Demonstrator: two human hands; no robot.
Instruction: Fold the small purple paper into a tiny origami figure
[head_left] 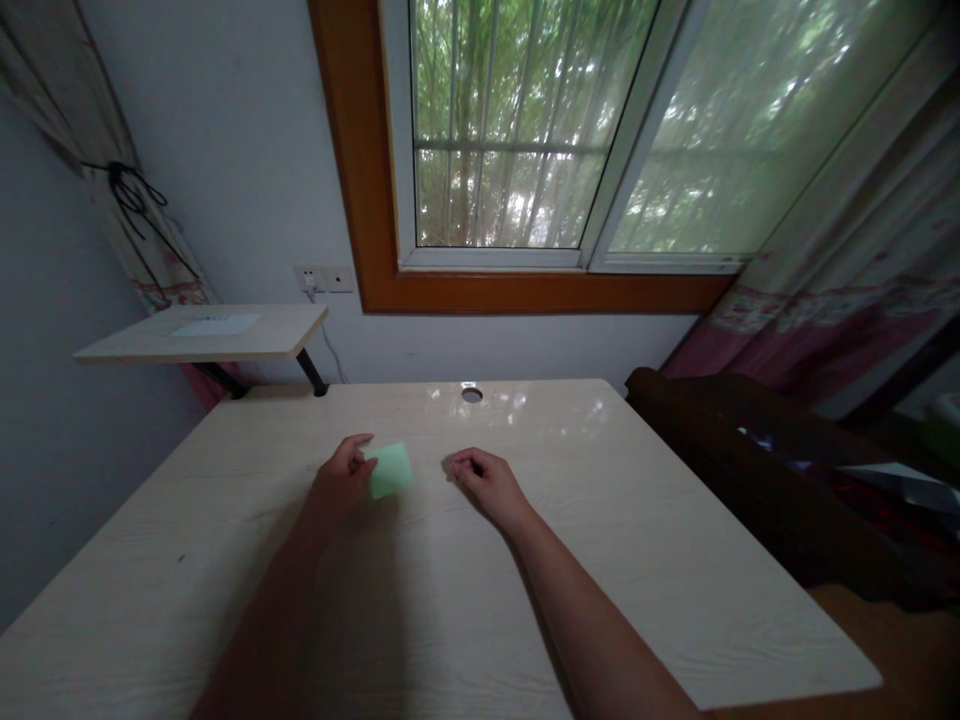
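Observation:
A small square light-green paper note is pinched by its left edge between the thumb and fingers of my left hand. One finger of that hand stretches out above the note's corner. The note is held just over the pale wood-grain desk. To the right of the note, apart from it, my right hand rests low at the desk top. Its fingers are curled and drawn together, and no object shows in them.
A raised shelf on black legs, with a white sheet on it, stands at the desk's back left. A round cable hole lies near the back edge. Right of the desk is a dark wooden piece of furniture holding assorted items.

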